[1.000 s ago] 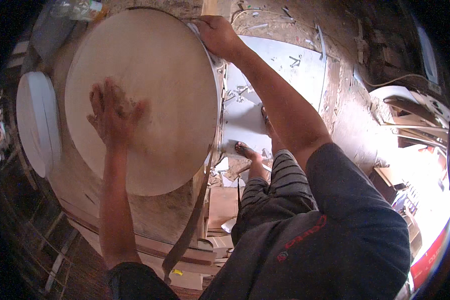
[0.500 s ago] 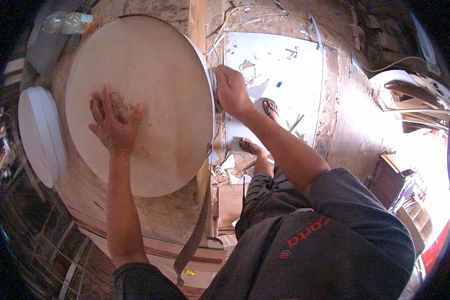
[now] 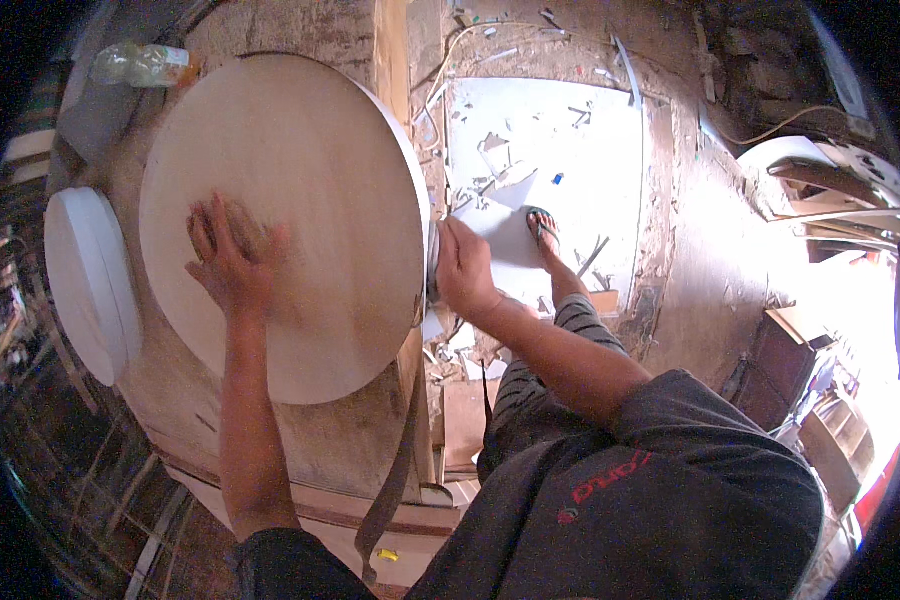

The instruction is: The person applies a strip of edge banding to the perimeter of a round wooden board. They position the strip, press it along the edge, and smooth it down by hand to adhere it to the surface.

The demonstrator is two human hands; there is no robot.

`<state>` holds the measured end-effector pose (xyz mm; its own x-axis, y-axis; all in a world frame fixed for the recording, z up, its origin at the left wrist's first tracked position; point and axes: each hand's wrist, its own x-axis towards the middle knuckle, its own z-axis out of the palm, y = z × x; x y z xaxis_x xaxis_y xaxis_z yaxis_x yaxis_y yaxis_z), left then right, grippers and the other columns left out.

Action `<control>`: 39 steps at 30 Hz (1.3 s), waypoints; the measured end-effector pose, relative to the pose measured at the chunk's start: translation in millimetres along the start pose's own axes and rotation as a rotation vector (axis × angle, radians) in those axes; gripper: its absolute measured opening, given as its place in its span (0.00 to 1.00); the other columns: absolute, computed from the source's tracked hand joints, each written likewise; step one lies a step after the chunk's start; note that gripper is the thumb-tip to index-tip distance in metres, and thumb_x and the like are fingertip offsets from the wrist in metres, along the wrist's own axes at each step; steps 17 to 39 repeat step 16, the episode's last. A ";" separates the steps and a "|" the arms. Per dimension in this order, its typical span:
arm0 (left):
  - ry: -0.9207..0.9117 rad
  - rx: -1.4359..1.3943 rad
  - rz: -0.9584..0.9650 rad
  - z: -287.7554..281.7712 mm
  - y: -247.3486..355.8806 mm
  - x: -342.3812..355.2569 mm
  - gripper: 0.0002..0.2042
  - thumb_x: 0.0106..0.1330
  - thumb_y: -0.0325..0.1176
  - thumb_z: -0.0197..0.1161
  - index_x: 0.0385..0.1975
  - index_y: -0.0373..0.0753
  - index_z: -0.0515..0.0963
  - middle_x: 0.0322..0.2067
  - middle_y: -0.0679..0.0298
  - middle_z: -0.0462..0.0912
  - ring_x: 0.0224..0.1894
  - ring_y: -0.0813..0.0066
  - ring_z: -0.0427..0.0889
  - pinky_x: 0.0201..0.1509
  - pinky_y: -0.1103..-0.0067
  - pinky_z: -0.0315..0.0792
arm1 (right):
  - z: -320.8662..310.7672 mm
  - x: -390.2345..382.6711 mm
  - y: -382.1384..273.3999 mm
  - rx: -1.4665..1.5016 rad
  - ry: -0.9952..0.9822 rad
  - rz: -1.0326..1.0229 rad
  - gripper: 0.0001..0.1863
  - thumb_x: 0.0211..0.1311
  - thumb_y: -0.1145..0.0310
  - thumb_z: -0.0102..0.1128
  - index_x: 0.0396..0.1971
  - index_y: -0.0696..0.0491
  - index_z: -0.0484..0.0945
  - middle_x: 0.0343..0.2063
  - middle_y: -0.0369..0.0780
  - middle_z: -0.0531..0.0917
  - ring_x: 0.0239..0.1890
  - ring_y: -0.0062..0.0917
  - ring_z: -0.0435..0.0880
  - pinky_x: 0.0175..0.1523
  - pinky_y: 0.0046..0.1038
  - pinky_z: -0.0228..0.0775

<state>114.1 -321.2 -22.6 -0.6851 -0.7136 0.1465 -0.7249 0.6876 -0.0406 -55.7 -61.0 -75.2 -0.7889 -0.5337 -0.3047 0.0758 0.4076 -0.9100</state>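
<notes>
A large round wooden disc (image 3: pixel 300 170) with a pale edge band lies flat on the workbench. My left hand (image 3: pixel 232 262) rests on its top with fingers spread, over a dusty smudge. It holds nothing. At the disc's right edge, my right hand (image 3: pixel 462 262) has its fingers curled round a thin greyish pad (image 3: pixel 433 250) pressed against the rim. The hand covers most of the pad, so its exact kind cannot be made out.
White round pieces (image 3: pixel 95 285) stand left of the disc, and a clear plastic bottle (image 3: pixel 140 65) lies at the far left. A dark strip (image 3: pixel 388 500) hangs over the bench's near edge. Offcuts litter a white board (image 3: pixel 580 130) on the floor; a cable (image 3: pixel 450 55) runs behind it.
My right hand has slid nearer to me along the disc's rim with the pad. The left hand stays spread on the disc. One of my feet has gone out of sight behind my arm.
</notes>
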 end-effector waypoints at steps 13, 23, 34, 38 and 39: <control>-0.001 0.038 0.038 -1.6 4.2 -0.6 0.53 0.54 0.75 0.65 0.77 0.51 0.59 0.77 0.50 0.56 0.80 0.49 0.51 0.67 0.28 0.49 | 6.9 185.3 -49.6 -0.376 -0.190 -0.476 0.14 0.68 0.66 0.51 0.37 0.58 0.84 0.38 0.53 0.87 0.42 0.48 0.88 0.53 0.46 0.81; 0.064 -0.027 0.021 -3.9 11.1 -3.6 0.52 0.55 0.75 0.64 0.78 0.53 0.59 0.77 0.51 0.56 0.80 0.50 0.51 0.68 0.29 0.49 | 5.1 150.4 -34.7 -0.334 -0.133 -0.338 0.14 0.69 0.67 0.51 0.41 0.58 0.84 0.41 0.53 0.87 0.45 0.46 0.88 0.56 0.44 0.80; 0.064 -0.027 0.021 -3.9 11.1 -3.6 0.52 0.55 0.75 0.64 0.78 0.53 0.59 0.77 0.51 0.56 0.80 0.50 0.51 0.68 0.29 0.49 | 5.1 150.4 -34.7 -0.334 -0.133 -0.338 0.14 0.69 0.67 0.51 0.41 0.58 0.84 0.41 0.53 0.87 0.45 0.46 0.88 0.56 0.44 0.80; 0.064 -0.027 0.021 -3.9 11.1 -3.6 0.52 0.55 0.75 0.64 0.78 0.53 0.59 0.77 0.51 0.56 0.80 0.50 0.51 0.68 0.29 0.49 | 5.1 150.4 -34.7 -0.334 -0.133 -0.338 0.14 0.69 0.67 0.51 0.41 0.58 0.84 0.41 0.53 0.87 0.45 0.46 0.88 0.56 0.44 0.80; 0.064 -0.027 0.021 -3.9 11.1 -3.6 0.52 0.55 0.75 0.64 0.78 0.53 0.59 0.77 0.51 0.56 0.80 0.50 0.51 0.68 0.29 0.49 | 5.1 150.4 -34.7 -0.334 -0.133 -0.338 0.14 0.69 0.67 0.51 0.41 0.58 0.84 0.41 0.53 0.87 0.45 0.46 0.88 0.56 0.44 0.80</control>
